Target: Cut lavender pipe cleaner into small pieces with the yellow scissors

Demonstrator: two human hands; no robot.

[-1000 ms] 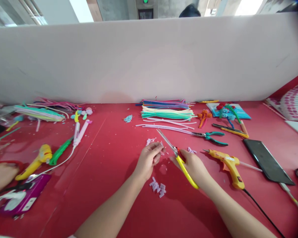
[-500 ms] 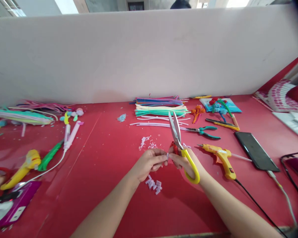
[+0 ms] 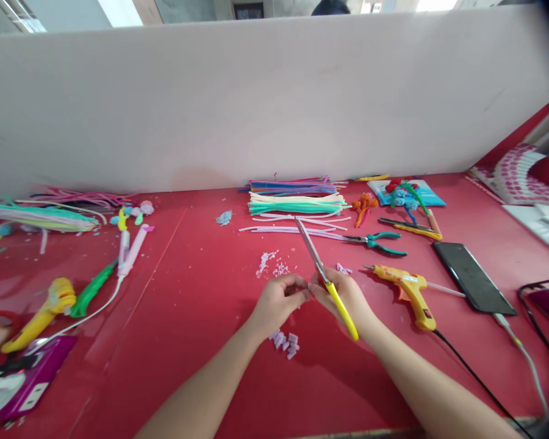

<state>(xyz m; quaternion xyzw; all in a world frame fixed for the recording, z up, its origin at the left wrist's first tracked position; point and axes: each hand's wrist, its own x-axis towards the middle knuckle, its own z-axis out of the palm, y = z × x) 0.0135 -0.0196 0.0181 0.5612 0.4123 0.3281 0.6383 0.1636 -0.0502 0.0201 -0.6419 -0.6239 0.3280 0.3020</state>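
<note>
Lilac piece [image 3: 310, 288], small and largely covered by fingers, at centre above the red table [image 3: 187, 366]. The left hand [image 3: 276, 302] pinches it between closed fingertips; the fingertips of the right hand [image 3: 351, 300] meet it from the right. The right hand also grips yellow-handled scissors [image 3: 322, 272], their blades pointing far and slightly left; seen nearly edge-on, they do not show whether they are parted. On the near side of the left hand lies a group of lilac cut pieces [image 3: 285, 343]; on its far side, lilac trimmings [image 3: 266, 261] are scattered. Farther off lie lilac stems [image 3: 297, 230], with teal-handled pliers [image 3: 377, 242] at their right end. Right of the right hand rests a yellow glue gun [image 3: 409, 288], and farther right a black phone [image 3: 474, 278].
</note>
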